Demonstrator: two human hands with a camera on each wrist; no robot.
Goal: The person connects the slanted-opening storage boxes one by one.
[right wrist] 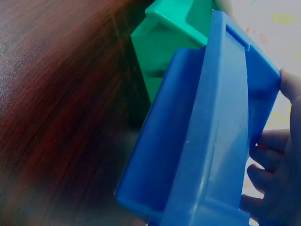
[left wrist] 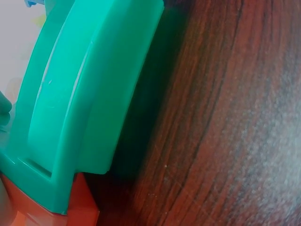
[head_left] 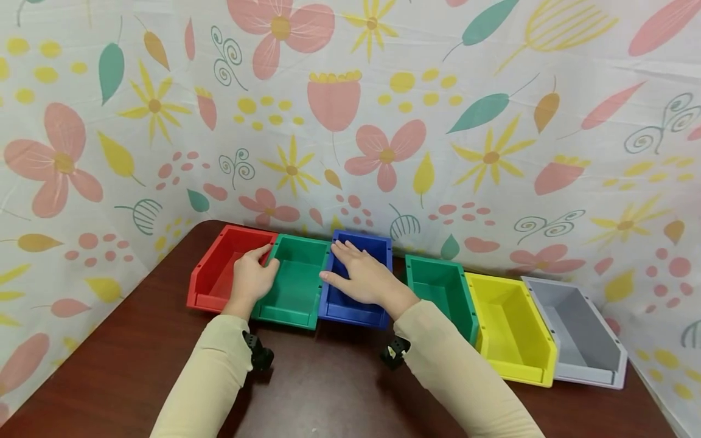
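My left hand (head_left: 253,277) straddles the side wall between the red bin (head_left: 205,277) and the left green bin (head_left: 298,277). Its thumb reaches over the green rim while the other fingers drop on the red bin's side, pinching the wall. In the left wrist view the green bin's front lip (left wrist: 80,94) fills the upper left, with a fingertip at the frame's edge. My right hand (head_left: 364,277) spreads over the blue bin (head_left: 378,243), fingers fairly straight and thumb at its left rim. The right wrist view has the blue bin (right wrist: 221,122) against the green one (right wrist: 164,52).
To the right stand another green bin (head_left: 438,286), a yellow bin (head_left: 504,322) and a grey bin (head_left: 577,334). A gap separates the blue bin from that second green one. Behind the dark wooden table (head_left: 312,389) hangs a flower-patterned cloth (head_left: 350,164).
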